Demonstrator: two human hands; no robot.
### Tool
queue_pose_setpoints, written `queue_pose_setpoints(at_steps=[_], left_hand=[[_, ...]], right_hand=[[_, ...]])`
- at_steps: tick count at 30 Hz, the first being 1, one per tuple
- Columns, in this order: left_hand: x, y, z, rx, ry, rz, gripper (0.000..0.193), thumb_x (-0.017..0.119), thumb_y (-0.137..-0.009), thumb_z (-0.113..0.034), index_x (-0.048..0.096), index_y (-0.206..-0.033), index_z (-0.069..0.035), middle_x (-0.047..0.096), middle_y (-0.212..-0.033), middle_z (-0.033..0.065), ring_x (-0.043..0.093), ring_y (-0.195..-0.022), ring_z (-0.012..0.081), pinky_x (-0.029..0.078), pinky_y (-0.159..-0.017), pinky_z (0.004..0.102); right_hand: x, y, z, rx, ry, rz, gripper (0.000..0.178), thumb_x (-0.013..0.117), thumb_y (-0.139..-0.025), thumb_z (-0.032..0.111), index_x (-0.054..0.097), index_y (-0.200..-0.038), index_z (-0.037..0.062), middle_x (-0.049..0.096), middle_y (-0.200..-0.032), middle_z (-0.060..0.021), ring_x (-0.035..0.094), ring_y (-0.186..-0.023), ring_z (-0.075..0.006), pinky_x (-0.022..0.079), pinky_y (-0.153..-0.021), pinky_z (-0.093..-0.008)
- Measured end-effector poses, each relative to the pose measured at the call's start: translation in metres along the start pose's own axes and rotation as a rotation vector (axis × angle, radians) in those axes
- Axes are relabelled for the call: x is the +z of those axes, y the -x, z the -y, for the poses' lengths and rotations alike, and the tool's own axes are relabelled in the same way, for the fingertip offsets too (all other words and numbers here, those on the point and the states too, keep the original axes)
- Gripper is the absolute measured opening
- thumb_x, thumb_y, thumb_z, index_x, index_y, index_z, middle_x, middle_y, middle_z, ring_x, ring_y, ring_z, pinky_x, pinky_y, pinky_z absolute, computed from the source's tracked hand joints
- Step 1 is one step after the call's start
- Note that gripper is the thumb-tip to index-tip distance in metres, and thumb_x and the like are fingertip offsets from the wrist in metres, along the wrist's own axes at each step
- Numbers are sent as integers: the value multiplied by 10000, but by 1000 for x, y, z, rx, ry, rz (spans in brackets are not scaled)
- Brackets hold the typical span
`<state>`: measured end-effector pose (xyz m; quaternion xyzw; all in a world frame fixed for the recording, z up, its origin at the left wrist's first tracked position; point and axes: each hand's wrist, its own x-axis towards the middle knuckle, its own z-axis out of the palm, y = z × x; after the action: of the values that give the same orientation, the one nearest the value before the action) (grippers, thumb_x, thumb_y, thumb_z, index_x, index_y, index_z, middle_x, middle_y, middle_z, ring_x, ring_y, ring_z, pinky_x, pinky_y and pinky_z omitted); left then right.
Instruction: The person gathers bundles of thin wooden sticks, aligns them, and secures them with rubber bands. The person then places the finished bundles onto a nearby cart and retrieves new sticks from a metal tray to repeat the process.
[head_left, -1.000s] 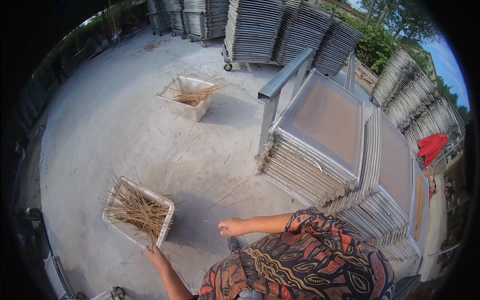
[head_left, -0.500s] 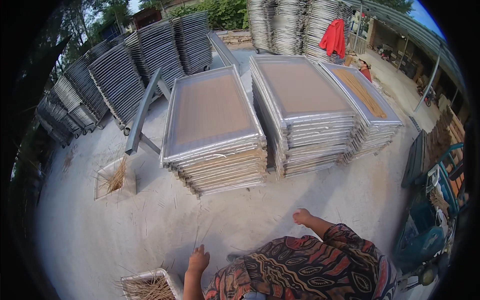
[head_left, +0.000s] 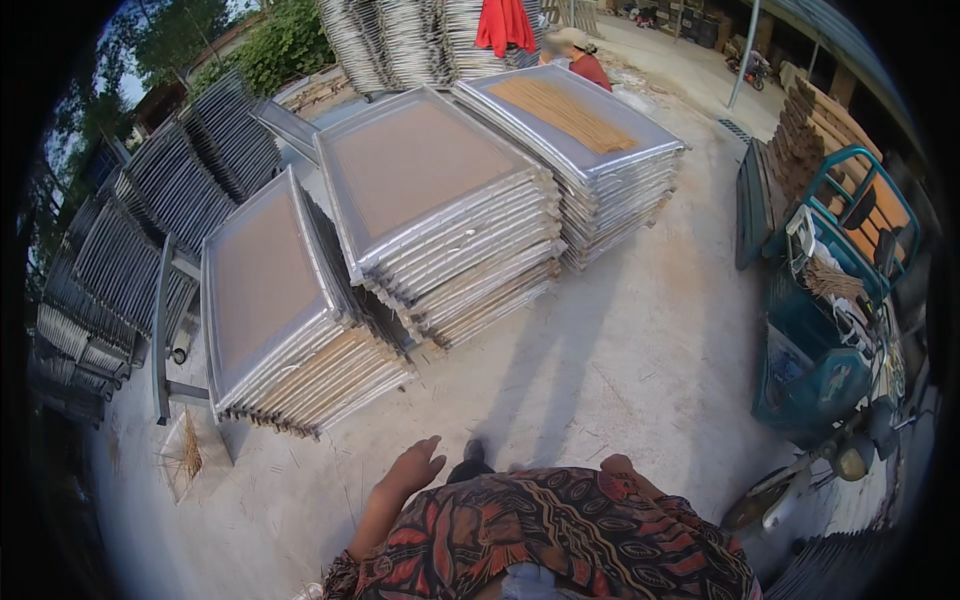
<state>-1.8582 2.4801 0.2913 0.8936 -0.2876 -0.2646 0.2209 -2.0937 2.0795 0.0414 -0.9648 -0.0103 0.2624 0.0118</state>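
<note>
My left hand point(head_left: 415, 468) is held out in front of my body, thumb and fingers apart, with nothing in it. My right hand point(head_left: 617, 463) hangs close by my patterned shirt; its fingers are mostly hidden and I see nothing held. Ahead, apart from both hands, stand three stacks of framed mesh trays: a left stack point(head_left: 262, 290), a middle stack point(head_left: 425, 170) and a right stack point(head_left: 622, 175). Brown material covers the tops of the left and middle stacks. A loose bundle of thin tan sticks point(head_left: 565, 112) lies on the right stack.
A teal cargo tricycle point(head_left: 815, 385) stands at the right, near wooden pallets point(head_left: 810, 120). A pale bin with sticks point(head_left: 192, 455) is at the left beside a metal stand point(head_left: 165, 330). More tray stacks point(head_left: 180, 180) stand behind. A person in red point(head_left: 588, 68) is beyond the right stack.
My view has swung right, so the stacks now lie further left and the tricycle shows more. The near bin of sticks has left the view. My right hand has drawn in toward my body.
</note>
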Motion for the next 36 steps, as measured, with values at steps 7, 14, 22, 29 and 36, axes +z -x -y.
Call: queue_pose_setpoints(at_steps=[7,14,22,29,36], left_hand=[[-30,-121,-43,147,-19,158,483,511,-880,-285,443,-1269,-7,523,-1195,246,507,-1100,376,406,-941,417],[-57,-273,-98,377,203,76,439,545,-889,-267,483,-1257,-35,544,-1197,213,543,-1081,341,442,-914,380],[-88,-419,-174,466,381,-50,359,555,-881,-205,538,-1176,-2,595,-1065,190,599,-929,263,468,-821,330],[-107,-548,-264,438,524,-131,326,571,-877,-198,551,-1132,3,602,-958,154,589,-854,222,465,-766,308],[-108,-710,-324,89,701,-229,380,532,-903,-236,527,-1143,58,618,-954,149,585,-872,192,454,-779,289]], right_hand=[[52,-10,-33,206,-1004,-230,118,609,-698,231,646,-677,121,635,-701,-78,630,-683,-255,508,-590,-382],[-21,-14,-108,555,-973,-59,199,552,-759,279,660,-745,113,649,-756,-79,626,-667,-228,501,-608,-357],[-86,-36,-225,832,-1220,-331,286,496,-821,325,674,-812,102,663,-808,-80,620,-648,-200,495,-622,-330],[-105,-71,-286,932,-1327,-284,276,505,-819,309,667,-811,85,656,-784,-81,615,-634,-191,494,-607,-323],[-42,-91,-435,827,-1083,-206,268,514,-817,292,660,-810,67,649,-760,-82,610,-620,-181,494,-592,-316]])
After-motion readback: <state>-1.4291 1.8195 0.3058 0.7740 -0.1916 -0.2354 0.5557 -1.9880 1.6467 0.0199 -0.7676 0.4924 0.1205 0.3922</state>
